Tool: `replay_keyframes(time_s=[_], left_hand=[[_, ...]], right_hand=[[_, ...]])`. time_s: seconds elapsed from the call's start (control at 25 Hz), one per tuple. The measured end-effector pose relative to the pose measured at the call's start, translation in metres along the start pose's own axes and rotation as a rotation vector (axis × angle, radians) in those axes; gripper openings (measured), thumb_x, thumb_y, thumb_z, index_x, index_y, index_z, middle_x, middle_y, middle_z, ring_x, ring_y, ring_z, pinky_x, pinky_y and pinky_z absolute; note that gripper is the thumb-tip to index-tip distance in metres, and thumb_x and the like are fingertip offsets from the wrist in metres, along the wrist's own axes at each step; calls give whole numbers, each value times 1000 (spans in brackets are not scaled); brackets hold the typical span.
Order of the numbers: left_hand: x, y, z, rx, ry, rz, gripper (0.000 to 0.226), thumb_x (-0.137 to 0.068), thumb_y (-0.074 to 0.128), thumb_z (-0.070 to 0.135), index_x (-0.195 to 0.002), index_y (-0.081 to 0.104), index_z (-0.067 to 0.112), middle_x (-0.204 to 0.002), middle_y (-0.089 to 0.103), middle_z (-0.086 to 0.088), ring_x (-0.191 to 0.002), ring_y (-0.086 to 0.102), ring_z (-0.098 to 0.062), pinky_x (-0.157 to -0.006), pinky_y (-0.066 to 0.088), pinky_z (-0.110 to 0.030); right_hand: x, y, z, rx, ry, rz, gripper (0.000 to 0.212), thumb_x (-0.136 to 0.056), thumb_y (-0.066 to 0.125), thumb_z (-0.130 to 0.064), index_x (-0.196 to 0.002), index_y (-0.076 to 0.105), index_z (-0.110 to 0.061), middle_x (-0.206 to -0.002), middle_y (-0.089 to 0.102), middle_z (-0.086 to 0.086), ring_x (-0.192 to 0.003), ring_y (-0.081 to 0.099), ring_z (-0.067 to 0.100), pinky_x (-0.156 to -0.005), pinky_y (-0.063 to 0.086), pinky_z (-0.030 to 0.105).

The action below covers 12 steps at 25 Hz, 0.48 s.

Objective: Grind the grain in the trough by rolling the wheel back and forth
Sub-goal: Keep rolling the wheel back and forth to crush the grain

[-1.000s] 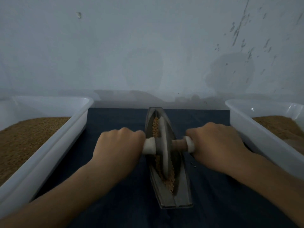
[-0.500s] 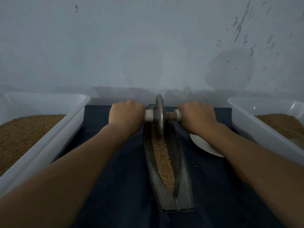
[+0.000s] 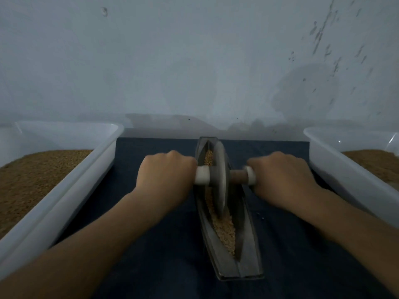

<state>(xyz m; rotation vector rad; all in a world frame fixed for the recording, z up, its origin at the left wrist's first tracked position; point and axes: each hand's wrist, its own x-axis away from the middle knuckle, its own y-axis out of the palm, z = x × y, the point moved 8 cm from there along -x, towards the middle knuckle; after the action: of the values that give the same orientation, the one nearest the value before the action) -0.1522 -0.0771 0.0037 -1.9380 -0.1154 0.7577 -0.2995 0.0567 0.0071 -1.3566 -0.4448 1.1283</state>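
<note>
Grain [image 3: 224, 229], tan and coarse, is crushed in the long grey metal trough [image 3: 250, 244] by the upright grey disc wheel [image 3: 220, 180], set mid-trough, its wooden axle [image 3: 238, 176] gripped by left hand [image 3: 166, 175] and right hand [image 3: 280, 178] (fingers curled round each end) so that downward pressure may be balanced.
</note>
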Motion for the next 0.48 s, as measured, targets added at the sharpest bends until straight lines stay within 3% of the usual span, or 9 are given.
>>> replay_keyframes(time_s=[0.08, 0.2, 0.48], left_hand=[[-32, 12, -7, 9, -45, 14, 7, -86, 62, 28, -90, 58, 24, -67, 42, 3, -60, 50, -24, -54, 35, -33], [-57, 21, -20, 34, -102, 32, 9, -88, 60, 25, -95, 64, 22, -82, 61, -4, -73, 63, -30, -56, 38, -34], [14, -13, 1, -5, 13, 5, 22, -83, 66, 34, -84, 44, 31, -64, 27, 8, -54, 34, -16, -49, 26, -31]], right_hand=[[-38, 10, 0, -10, 32, 51, 23, -83, 67, -35, -75, 45, -33, -70, 49, -9, -63, 48, 19, -53, 31, 27], [-76, 14, 1, 11, 31, 70, 7, -84, 67, -26, -83, 61, -27, -77, 60, -1, -67, 57, 23, -54, 37, 28], [14, -1, -2, -19, -48, 60, 37, -78, 66, -36, -66, 31, -33, -64, 43, -11, -58, 46, 14, -47, 19, 26]])
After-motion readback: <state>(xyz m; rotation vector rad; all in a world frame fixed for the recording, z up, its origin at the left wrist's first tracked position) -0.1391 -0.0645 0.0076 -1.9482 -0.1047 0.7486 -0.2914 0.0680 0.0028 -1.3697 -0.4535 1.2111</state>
